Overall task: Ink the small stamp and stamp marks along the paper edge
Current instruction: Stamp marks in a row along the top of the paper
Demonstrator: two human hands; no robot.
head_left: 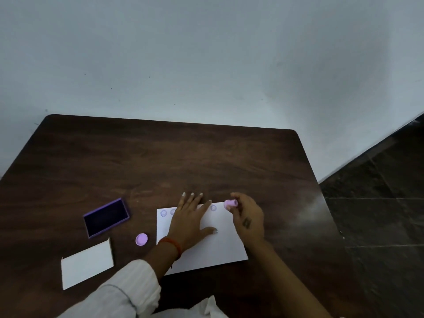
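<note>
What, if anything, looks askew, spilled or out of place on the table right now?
Nothing spilled or damaged. The paper lies slightly rotated to the table edge, pinned flat by the left hand. The right hand holds the stamp tipped sideways. The ink pad sits open, the round cap loose beside the paper.

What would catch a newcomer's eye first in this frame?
Probably the two hands on the white paper at the table's near edge: the left hand pressed flat on it, the right hand holding a small pink stamp at its far right corner. Next, the open purple ink pad to the left.
</note>
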